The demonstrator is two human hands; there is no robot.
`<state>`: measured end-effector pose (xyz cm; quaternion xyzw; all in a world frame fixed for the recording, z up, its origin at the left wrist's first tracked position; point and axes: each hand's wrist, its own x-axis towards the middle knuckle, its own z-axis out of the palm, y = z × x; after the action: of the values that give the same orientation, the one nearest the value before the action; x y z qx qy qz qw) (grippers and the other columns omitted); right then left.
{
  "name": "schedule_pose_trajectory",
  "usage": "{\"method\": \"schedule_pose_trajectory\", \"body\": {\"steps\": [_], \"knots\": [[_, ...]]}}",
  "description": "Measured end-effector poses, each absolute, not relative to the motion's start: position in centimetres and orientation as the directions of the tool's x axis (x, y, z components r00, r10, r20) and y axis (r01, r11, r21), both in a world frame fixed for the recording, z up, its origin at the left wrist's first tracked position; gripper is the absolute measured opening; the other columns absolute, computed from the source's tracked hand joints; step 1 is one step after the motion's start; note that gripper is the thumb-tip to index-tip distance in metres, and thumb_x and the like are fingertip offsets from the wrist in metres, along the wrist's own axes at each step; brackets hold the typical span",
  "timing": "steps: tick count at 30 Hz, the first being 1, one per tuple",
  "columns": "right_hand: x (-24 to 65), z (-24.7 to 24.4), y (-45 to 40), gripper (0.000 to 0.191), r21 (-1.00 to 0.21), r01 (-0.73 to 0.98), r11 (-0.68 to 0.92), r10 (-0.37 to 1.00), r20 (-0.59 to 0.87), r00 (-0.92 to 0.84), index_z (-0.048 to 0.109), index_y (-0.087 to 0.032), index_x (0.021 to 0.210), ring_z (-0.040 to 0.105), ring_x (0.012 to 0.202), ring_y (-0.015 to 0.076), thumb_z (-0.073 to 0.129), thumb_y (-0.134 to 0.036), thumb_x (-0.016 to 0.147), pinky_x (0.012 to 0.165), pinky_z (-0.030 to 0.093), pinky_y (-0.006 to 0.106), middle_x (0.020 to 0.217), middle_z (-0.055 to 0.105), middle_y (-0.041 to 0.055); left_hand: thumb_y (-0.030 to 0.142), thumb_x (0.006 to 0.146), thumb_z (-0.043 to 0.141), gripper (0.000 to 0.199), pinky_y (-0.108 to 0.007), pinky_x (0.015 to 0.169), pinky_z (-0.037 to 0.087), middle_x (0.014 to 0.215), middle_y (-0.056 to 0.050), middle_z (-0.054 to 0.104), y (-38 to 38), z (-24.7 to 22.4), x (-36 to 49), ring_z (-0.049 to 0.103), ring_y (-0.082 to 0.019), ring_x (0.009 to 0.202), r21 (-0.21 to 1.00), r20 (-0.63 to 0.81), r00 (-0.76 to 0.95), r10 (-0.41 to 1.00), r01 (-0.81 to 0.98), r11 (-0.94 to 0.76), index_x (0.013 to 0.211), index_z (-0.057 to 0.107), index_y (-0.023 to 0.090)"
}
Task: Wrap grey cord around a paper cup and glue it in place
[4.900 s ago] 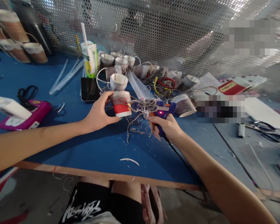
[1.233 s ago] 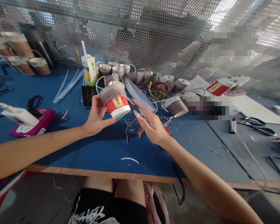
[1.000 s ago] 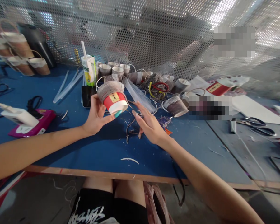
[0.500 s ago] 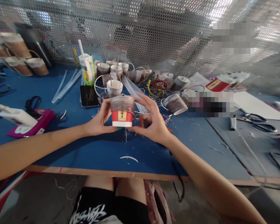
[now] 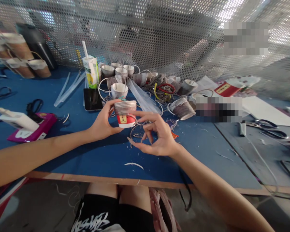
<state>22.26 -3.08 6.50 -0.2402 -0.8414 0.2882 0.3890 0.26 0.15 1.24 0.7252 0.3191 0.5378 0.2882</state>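
Observation:
My left hand (image 5: pixel 101 121) is closed around the left side of a small paper cup (image 5: pixel 124 120). The cup is red and white with a yellow label, and turns of greyish cord (image 5: pixel 125 106) wrap its upper half. Just right of it, my right hand (image 5: pixel 158 135) has thumb and index finger spread wide, the other fingers curled. The index fingertip lies close to the cup's side; whether it touches I cannot tell. A thin loose strand (image 5: pixel 132 130) hangs between the cup and this hand.
Behind stand several cord-wrapped cups (image 5: pixel 119 90), a drink carton (image 5: pixel 90 72) and a phone (image 5: pixel 93 100). A purple power strip (image 5: pixel 44 124) lies left, scissors (image 5: pixel 268 124) right. Cord spools (image 5: pixel 182 108) and scraps litter the blue table (image 5: pixel 87 158); a perforated metal screen (image 5: pixel 159 38) rises behind.
My right hand has let go of the cup and drawn to the right and down, its fingers spreading. The cup stays in my left hand, slightly tilted and shifted left.

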Motion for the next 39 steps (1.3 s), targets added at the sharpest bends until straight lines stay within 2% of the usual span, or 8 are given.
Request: {"method": "schedule_pose_trajectory", "body": {"steps": [7,14,17,20,23,25,32,39], "knots": [[22.1,6.5,-2.8,0.023,-0.814,0.107,0.571,0.697,0.412,-0.587,0.051,-0.021,0.092,0.034,0.036,-0.0016,0.068,-0.031,0.08,0.034,0.03,0.019,0.11,0.071,0.007,0.03,0.066,0.083,0.076,-0.043,0.108,0.05,0.135,-0.01,0.052,0.4,0.8,0.2,0.056,-0.026,0.127,0.745,0.637,0.225,0.737,0.066,-0.663,0.128,0.04,0.026],[22.1,6.1,-2.1,0.024,-0.933,-0.163,0.32,0.877,0.357,-0.322,0.055,-0.019,0.078,0.027,0.028,-0.0004,0.058,-0.041,0.088,0.028,0.037,0.02,0.088,0.074,0.0041,0.037,0.065,0.085,0.078,-0.043,0.108,0.05,0.141,-0.011,0.048,0.7,0.2,0.1,0.054,-0.027,0.129,0.722,0.677,0.205,0.707,0.003,-0.692,0.129,0.041,0.028],[22.2,6.1,-1.6,0.029,-0.915,-0.2,0.35,0.906,0.385,-0.174,0.052,-0.019,0.071,0.025,0.026,0.0002,0.051,-0.041,0.089,0.025,0.031,0.019,0.072,0.07,0.0009,0.037,0.067,0.083,0.079,-0.044,0.109,0.048,0.139,-0.011,0.05,0.8,0.1,0.1,0.054,-0.027,0.129,0.715,0.682,0.212,0.7,0.005,-0.699,0.132,0.039,0.029],[22.4,6.4,-1.5,0.017,-0.855,-0.163,0.493,0.86,0.507,-0.056,0.052,-0.022,0.083,0.031,0.03,-0.0009,0.058,-0.037,0.088,0.027,0.032,0.018,0.09,0.069,-0.0001,0.041,0.068,0.082,0.081,-0.045,0.111,0.046,0.14,-0.01,0.049,0.9,0.1,0.1,0.053,-0.027,0.131,0.713,0.683,0.215,0.698,0.014,-0.701,0.135,0.037,0.03],[22.5,6.7,-1.6,0.052,-0.831,0.011,0.557,0.801,0.533,-0.274,0.049,-0.028,0.116,0.04,0.038,-0.0037,0.077,-0.03,0.073,0.032,0.039,0.02,0.143,0.048,0.0082,0.048,0.068,0.081,0.087,-0.045,0.111,0.047,0.142,-0.01,0.047,1.0,0.0,0.1,0.051,-0.028,0.133,0.693,0.7,0.21,0.683,0.034,-0.72,0.139,0.032,0.034],[22.4,6.6,-1.7,0.076,-0.821,0.142,0.552,0.776,0.444,-0.448,0.038,-0.032,0.134,0.042,0.041,-0.0041,0.079,-0.026,0.07,0.034,0.041,0.021,0.158,0.028,0.0145,0.048,0.07,0.08,0.087,-0.045,0.11,0.048,0.144,-0.01,0.046,1.0,0.1,0.1,0.05,-0.028,0.134,0.679,0.71,0.215,0.67,0.041,-0.733,0.14,0.031,0.035],[22.0,5.7,-2.1,0.073,-0.71,0.277,0.648,0.732,0.48,-0.483,0.025,-0.028,0.143,0.042,0.044,-0.0024,0.064,-0.02,0.081,0.04,0.043,0.022,0.158,0.025,0.0201,0.035,0.071,0.08,0.082,-0.046,0.109,0.048,0.143,-0.011,0.047,0.9,0.5,0.0,0.052,-0.028,0.131,0.69,0.666,0.238,0.707,0.163,-0.705,0.14,0.035,0.029],[21.9,5.7,-2.6,0.037,-0.428,0.306,0.85,0.51,0.526,-0.681,0.045,-0.021,0.115,0.044,0.047,0.0028,0.062,-0.023,0.082,0.044,0.041,0.021,0.124,0.064,0.0102,0.027,0.068,0.079,0.077,-0.048,0.105,0.048,0.132,-0.01,0.053,0.6,1.1,-0.2,0.054,-0.028,0.124,0.589,0.698,0.185,0.692,0.401,-0.701,0.136,0.043,0.026]]}}
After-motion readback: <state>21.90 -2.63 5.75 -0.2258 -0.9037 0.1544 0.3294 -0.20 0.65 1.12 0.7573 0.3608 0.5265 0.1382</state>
